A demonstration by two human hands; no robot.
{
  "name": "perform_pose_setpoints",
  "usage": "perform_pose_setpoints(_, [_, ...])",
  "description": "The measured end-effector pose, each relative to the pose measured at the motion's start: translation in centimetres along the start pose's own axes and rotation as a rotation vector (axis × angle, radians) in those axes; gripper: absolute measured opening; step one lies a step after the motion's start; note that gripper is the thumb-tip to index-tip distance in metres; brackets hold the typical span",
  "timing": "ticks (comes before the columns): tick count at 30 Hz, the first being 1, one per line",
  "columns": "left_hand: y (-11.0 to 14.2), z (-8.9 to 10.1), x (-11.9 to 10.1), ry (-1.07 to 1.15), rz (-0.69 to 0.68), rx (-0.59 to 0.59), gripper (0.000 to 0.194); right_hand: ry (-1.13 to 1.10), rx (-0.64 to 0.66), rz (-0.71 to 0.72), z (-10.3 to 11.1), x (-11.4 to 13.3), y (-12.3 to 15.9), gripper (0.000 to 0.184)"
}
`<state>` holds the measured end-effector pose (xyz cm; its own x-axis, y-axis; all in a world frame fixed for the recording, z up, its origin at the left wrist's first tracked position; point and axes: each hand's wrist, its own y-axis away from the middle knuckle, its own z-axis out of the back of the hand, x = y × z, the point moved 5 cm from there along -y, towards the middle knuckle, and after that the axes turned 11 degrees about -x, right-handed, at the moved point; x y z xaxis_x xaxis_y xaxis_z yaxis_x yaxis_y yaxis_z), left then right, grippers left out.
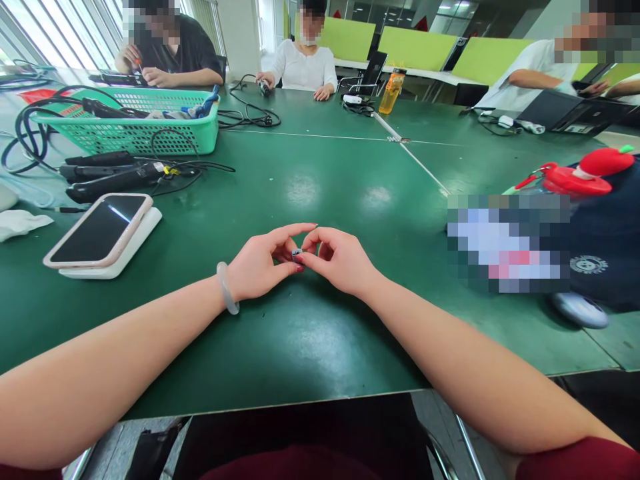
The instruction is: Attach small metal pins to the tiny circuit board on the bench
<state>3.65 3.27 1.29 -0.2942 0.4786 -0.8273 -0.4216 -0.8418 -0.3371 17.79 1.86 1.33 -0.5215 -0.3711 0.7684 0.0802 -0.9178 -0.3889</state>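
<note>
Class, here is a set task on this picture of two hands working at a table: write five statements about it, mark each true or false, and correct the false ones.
1. The left hand and right hand meet at a small item. True.
2. A dark watch circles the right wrist. False: a pale bangle circles the left wrist.
3. A phone lies on a flat white object. True.
4. A red basket stands on the left. False: the green basket stands there.
5. An orange bottle stands on the table, beyond the hands. True.
</note>
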Motion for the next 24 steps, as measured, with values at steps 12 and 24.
perform_pose_setpoints(12, [-0.5, 0.7, 0.5, -0.132, 0.139, -0.042, 0.053, 0.236, 0.038, 0.003, 0.8, -1.1, -0.5, 0.02])
perform_pose_setpoints(24, [-0.6, 0.4, 1.6, -0.187, 0.169, -0.007, 0.027, 0.54, 0.254, -0.034, 0.9, -2.1, -0.1, 0.01])
